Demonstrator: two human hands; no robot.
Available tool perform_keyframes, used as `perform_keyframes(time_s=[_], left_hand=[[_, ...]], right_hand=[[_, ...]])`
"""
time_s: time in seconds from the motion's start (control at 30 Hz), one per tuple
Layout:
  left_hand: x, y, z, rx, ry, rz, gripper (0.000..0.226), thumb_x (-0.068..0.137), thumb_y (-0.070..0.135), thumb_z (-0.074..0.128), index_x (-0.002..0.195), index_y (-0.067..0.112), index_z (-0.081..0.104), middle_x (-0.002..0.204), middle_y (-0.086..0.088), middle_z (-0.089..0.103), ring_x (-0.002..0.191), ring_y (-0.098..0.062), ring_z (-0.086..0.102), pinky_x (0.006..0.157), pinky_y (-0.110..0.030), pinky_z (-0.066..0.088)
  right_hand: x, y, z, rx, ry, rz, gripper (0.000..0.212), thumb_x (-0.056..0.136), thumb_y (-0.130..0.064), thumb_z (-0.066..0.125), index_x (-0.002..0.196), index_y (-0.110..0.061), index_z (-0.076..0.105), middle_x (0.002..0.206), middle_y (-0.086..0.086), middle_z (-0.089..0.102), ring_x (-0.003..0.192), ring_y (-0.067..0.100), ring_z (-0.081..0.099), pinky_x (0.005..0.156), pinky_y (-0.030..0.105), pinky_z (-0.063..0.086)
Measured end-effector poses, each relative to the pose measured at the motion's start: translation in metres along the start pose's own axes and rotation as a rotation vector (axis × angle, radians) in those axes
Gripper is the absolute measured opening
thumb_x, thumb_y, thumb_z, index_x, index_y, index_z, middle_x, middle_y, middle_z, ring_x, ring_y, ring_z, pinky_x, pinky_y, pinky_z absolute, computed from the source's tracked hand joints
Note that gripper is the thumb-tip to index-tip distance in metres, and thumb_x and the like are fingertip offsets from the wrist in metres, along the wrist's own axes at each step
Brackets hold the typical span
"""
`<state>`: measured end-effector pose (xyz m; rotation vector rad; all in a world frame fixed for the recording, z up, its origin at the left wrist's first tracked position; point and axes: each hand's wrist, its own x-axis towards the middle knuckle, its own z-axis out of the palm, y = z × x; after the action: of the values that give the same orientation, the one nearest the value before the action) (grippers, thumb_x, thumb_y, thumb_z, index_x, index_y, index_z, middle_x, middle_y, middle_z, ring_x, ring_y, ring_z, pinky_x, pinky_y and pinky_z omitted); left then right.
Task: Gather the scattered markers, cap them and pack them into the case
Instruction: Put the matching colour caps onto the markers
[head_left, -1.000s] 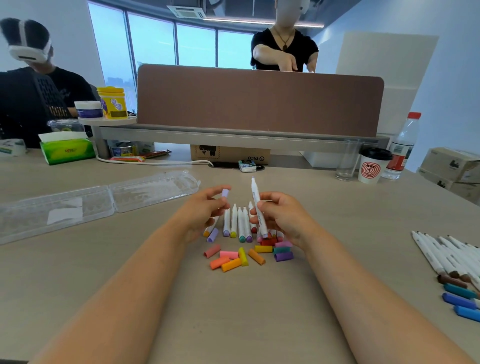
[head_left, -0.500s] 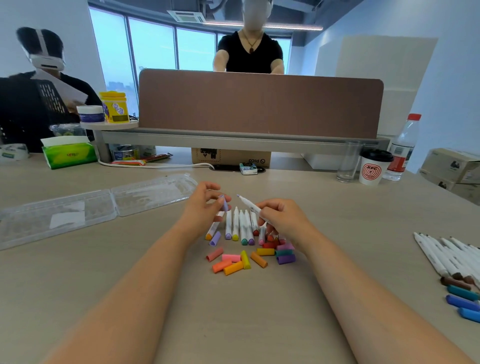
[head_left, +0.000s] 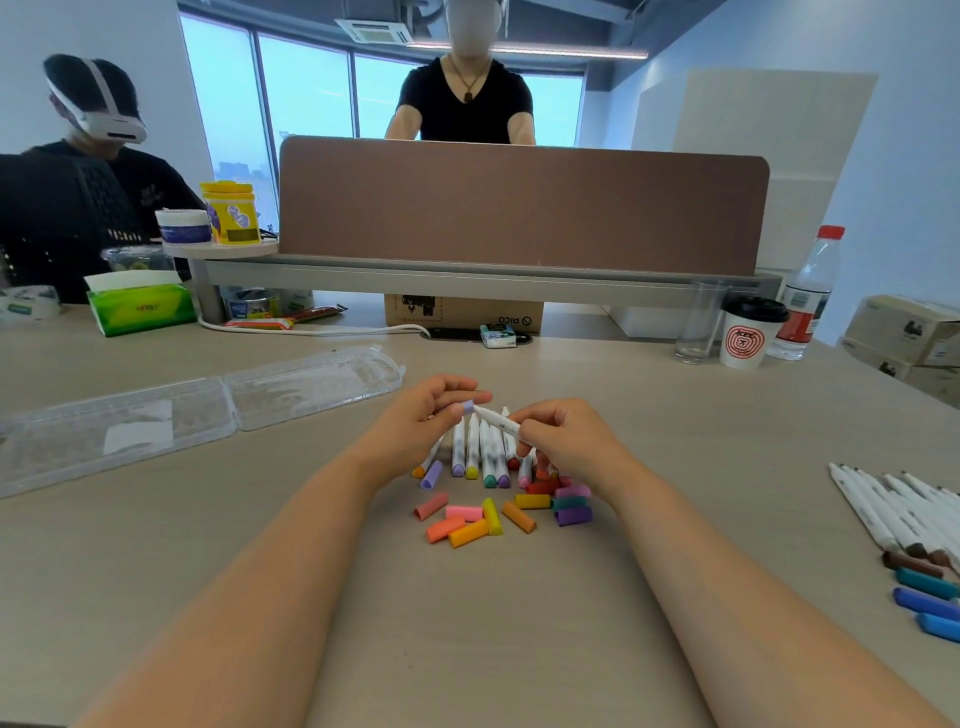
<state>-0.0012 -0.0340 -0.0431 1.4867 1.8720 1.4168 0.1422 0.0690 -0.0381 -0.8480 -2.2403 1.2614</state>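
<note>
My left hand (head_left: 421, 426) pinches a small lilac cap (head_left: 468, 407) between thumb and forefinger. My right hand (head_left: 566, 444) grips a white marker (head_left: 498, 420), whose tip meets the cap. Beneath both hands lies a row of several white markers (head_left: 480, 452) with coloured ends. Several loose caps (head_left: 498, 514) in pink, orange, yellow, green and purple are strewn just in front of that row. The clear plastic case (head_left: 182, 415) lies open and flat to the left.
More white markers and blue, teal and brown caps (head_left: 914, 535) sit at the right edge. A glass (head_left: 698, 325), paper cup (head_left: 748, 332) and bottle (head_left: 808, 293) stand far right. A brown divider (head_left: 519, 205) and two people are beyond the table.
My right hand tilted the marker from upright to pointing left, bringing its tip against the lilac cap in my left hand. The view shifted slightly downward.
</note>
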Motion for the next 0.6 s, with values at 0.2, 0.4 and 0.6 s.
perform_keyframes(time_s=[0.2,0.4,0.6], left_hand=[[-0.001,-0.004,-0.002,-0.024,0.034,-0.013,0.017,0.091,0.005,0.052,0.095,0.020,0.058,0.093,0.008,0.062,0.085,0.003,0.060,0.076,-0.008,0.047],[-0.001,-0.002,-0.001,-0.269,0.185,-0.028,0.013,0.084,0.002,0.062,0.088,0.013,0.058,0.079,-0.003,0.066,0.062,0.004,0.064,0.058,-0.008,0.048],[0.000,0.003,0.006,-0.257,0.243,0.046,0.013,0.077,-0.005,0.066,0.087,0.002,0.064,0.077,-0.003,0.065,0.063,0.004,0.065,0.063,-0.008,0.050]], right_hand=[[-0.003,-0.001,-0.004,-0.098,-0.047,-0.041,0.027,0.090,-0.007,0.049,0.106,-0.012,0.070,0.072,-0.004,0.059,0.044,0.006,0.051,0.044,0.012,0.044],[-0.004,-0.002,-0.006,-0.008,-0.084,-0.090,0.019,0.094,-0.019,0.053,0.105,-0.014,0.068,0.066,-0.002,0.062,0.043,0.005,0.051,0.043,0.012,0.043],[-0.005,-0.006,-0.016,0.166,-0.205,-0.023,0.013,0.095,-0.020,0.052,0.094,-0.014,0.064,0.057,0.001,0.059,0.037,0.006,0.039,0.037,0.017,0.033]])
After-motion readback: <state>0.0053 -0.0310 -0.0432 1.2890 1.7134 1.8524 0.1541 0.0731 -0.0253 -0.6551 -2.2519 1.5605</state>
